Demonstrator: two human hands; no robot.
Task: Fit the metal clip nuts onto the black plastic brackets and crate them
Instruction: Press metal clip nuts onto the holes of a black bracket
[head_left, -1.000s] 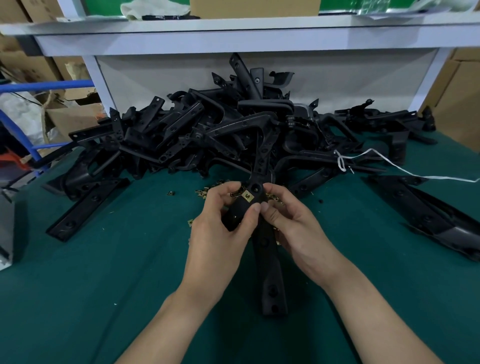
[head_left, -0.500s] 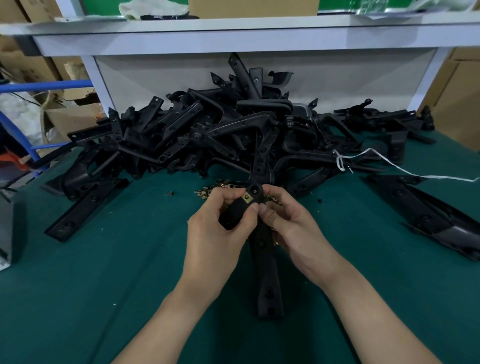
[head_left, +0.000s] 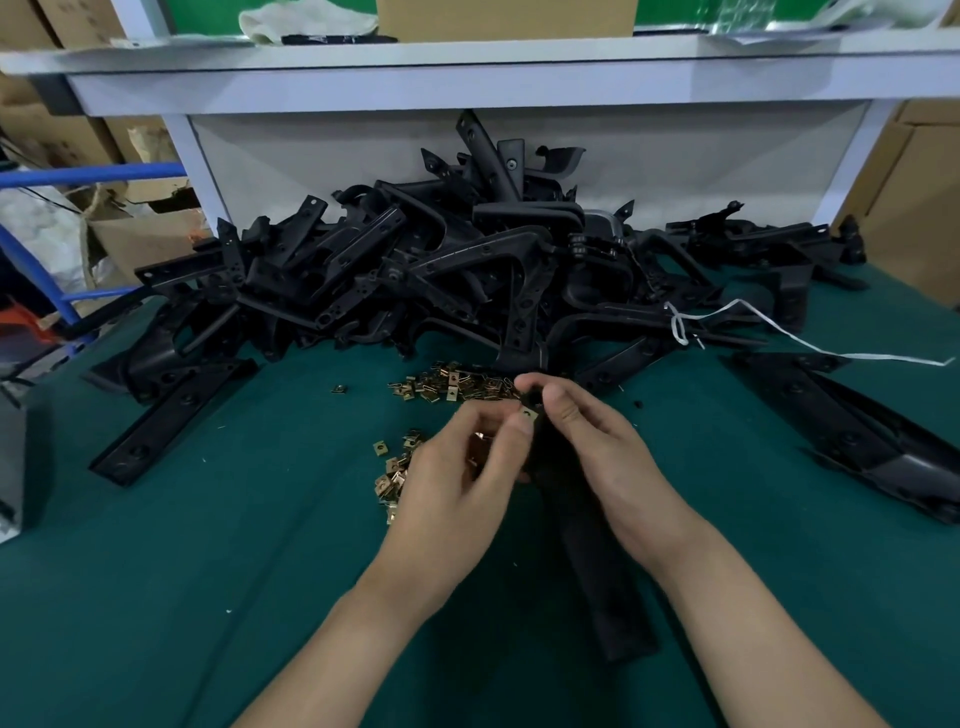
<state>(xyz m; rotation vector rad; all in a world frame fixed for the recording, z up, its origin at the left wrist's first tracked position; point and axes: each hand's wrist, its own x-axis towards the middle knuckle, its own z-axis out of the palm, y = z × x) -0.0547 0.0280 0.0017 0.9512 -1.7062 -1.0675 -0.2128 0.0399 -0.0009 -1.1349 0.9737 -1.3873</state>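
I hold a long black plastic bracket (head_left: 597, 561) lengthwise over the green table, its far end up between my hands. My right hand (head_left: 602, 457) grips the bracket near that end. My left hand (head_left: 462, 478) pinches a brass clip nut (head_left: 528, 414) against the bracket's tip, and more brass shows inside its curled fingers. Loose clip nuts (head_left: 447, 387) lie scattered just beyond my hands, with a second small heap (head_left: 389, 478) left of my left hand.
A large pile of black brackets (head_left: 467, 270) fills the back of the green table (head_left: 208, 571) under a white shelf (head_left: 467, 73). One bracket (head_left: 171, 421) lies at the left, another (head_left: 852, 431) at the right. A white cord (head_left: 779, 332) trails right.
Both hands and the bracket have shifted to the right, uncovering the clip nuts on the table. The bracket's near end now points more to the right.
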